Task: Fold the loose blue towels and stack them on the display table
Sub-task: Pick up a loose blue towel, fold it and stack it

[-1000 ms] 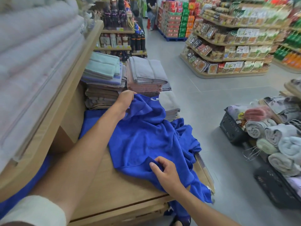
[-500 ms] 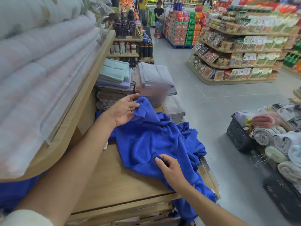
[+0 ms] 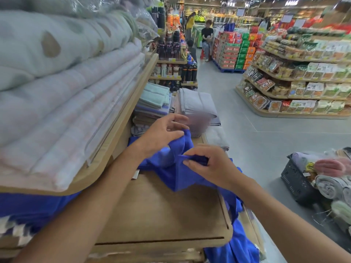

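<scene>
A loose bright-blue terry towel (image 3: 171,160) lies bunched on the far right part of the light wooden display table (image 3: 161,209), its lower end spilling over the table's right edge and hanging down the side. The left hand (image 3: 161,135) pinches the towel's raised upper edge between thumb and fingers, while the right hand (image 3: 210,166), just beside it, has its fingers curled round a gathered fold of the same cloth. Stacks of folded grey and pastel towels (image 3: 195,103) stand just behind the hands on the table's far end.
</scene>
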`<action>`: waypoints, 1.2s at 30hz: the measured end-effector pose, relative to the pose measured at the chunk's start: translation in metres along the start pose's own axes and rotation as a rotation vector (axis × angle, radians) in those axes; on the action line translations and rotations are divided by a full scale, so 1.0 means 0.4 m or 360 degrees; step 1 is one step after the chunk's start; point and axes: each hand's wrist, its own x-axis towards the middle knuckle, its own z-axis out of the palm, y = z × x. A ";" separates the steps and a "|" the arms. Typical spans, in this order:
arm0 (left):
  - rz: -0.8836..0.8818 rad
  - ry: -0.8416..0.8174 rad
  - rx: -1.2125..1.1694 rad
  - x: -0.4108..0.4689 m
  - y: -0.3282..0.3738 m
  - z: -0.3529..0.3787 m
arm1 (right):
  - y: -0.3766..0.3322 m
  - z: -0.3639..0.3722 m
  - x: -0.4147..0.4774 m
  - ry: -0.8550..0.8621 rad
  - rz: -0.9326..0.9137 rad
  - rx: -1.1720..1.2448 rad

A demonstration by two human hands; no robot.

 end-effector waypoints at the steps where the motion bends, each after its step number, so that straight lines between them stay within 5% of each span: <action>1: -0.0080 0.0011 -0.0209 -0.008 0.010 0.008 | 0.002 -0.001 0.009 0.0082 -0.0008 0.0008; 8: -0.0405 0.0125 -0.1042 -0.094 0.048 0.076 | 0.018 0.001 0.016 0.0404 0.0019 0.0049; 16: -0.0085 0.0303 -0.0765 -0.170 0.046 0.168 | 0.021 -0.013 -0.008 0.0469 0.0019 0.0176; 28: -0.0178 0.0639 -0.0476 -0.142 0.076 0.123 | -0.009 -0.051 -0.007 0.0226 -0.0054 0.0306; 36: -0.0094 0.0413 -0.0317 -0.147 0.129 0.118 | -0.050 -0.090 0.060 0.0470 -0.0087 0.0165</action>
